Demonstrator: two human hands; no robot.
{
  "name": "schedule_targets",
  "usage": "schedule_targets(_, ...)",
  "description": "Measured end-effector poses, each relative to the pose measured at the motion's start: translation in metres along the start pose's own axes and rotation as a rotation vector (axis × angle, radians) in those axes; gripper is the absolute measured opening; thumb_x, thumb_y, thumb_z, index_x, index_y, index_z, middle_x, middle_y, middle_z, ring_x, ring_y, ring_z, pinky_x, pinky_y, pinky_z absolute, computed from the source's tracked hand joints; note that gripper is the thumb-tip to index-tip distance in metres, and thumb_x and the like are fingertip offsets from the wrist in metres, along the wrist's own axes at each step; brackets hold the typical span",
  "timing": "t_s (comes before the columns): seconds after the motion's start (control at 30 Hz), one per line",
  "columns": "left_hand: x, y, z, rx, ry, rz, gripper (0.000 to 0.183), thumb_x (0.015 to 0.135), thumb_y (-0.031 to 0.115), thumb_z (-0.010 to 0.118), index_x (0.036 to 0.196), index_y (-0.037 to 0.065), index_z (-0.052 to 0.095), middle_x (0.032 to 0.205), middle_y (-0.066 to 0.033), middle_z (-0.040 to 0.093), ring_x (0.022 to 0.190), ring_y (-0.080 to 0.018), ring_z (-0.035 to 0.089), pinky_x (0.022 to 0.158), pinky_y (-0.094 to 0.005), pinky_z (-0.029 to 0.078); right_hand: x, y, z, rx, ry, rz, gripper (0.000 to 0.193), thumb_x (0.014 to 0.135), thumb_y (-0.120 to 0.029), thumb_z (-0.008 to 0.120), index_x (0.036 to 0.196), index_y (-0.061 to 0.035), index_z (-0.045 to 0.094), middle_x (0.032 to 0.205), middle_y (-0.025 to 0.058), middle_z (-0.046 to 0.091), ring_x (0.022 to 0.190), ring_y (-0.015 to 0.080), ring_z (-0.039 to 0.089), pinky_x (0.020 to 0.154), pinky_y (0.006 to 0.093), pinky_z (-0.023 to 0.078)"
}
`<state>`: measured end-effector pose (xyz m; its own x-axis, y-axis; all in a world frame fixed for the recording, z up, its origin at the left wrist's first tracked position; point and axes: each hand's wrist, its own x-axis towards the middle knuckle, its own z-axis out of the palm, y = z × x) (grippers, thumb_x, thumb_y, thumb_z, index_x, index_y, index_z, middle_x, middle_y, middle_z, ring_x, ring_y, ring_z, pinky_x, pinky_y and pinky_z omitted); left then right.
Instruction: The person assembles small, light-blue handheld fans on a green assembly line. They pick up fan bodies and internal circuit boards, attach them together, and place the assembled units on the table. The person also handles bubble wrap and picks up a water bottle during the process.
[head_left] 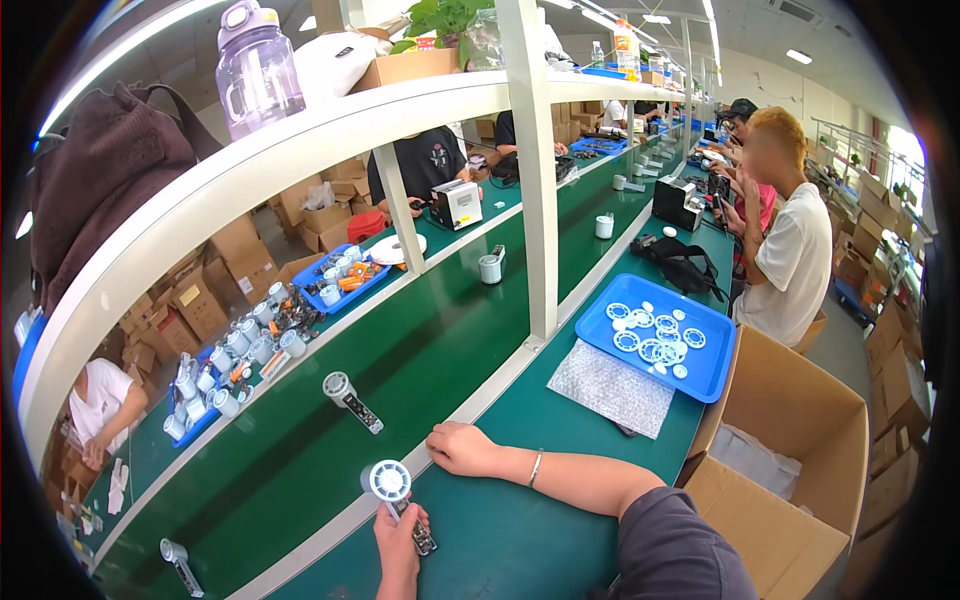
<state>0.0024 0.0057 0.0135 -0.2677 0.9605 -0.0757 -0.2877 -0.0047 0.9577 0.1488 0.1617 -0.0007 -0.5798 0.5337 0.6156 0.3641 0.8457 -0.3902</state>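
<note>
In my left hand (400, 535) is a light-blue handheld fan (388, 481), its round head up and the circuit board in its handle exposed. My fingers wrap round that handle, over the green bench. My right hand (458, 448) rests by the metal edge of the conveyor, fingers curled in, with nothing showing in it. Just beyond my hands, another handheld fan (350, 400) lies on the green belt, its handle open too. A third fan (180, 567) is on the belt at the lower left.
Right of my arm stand an open cardboard box (790, 430), bubble wrap (612, 388) and a blue tray (590, 325) of white rings and discs. Across the belt, a blue tray (190, 437) holds many fan parts. A white post (538, 200) rises ahead. Co-workers sit along both sides.
</note>
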Motion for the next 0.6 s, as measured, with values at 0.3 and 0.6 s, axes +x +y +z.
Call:
schedule_targets(0.3,-0.002,0.004,0.002,-0.023,-0.004,-0.015,0.026,0.082,0.004,0.056,0.106,-0.001,0.048,0.072,-0.0063,0.056,0.06,-0.0111,0.053,0.052,-0.0222,0.043,0.0,0.0,0.0,-0.006,-0.018,0.013,0.008,0.074,-0.009,0.059,0.074,-0.0022,0.055,0.074,0.0113,0.055,0.072,0.0293,0.056,0.063,0.0389,0.048)
schedule_targets(0.6,-0.003,0.005,0.003,-0.012,0.004,-0.019,0.026,0.082,0.005,0.057,0.105,-0.001,0.048,0.072,-0.0062,0.056,0.06,-0.0109,0.053,0.053,-0.0227,0.043,0.002,-0.01,-0.006,0.046,0.202,0.09,0.007,0.067,0.003,0.052,0.071,-0.003,0.052,0.069,0.0114,0.052,0.07,0.0302,0.055,0.06,0.0397,0.046)
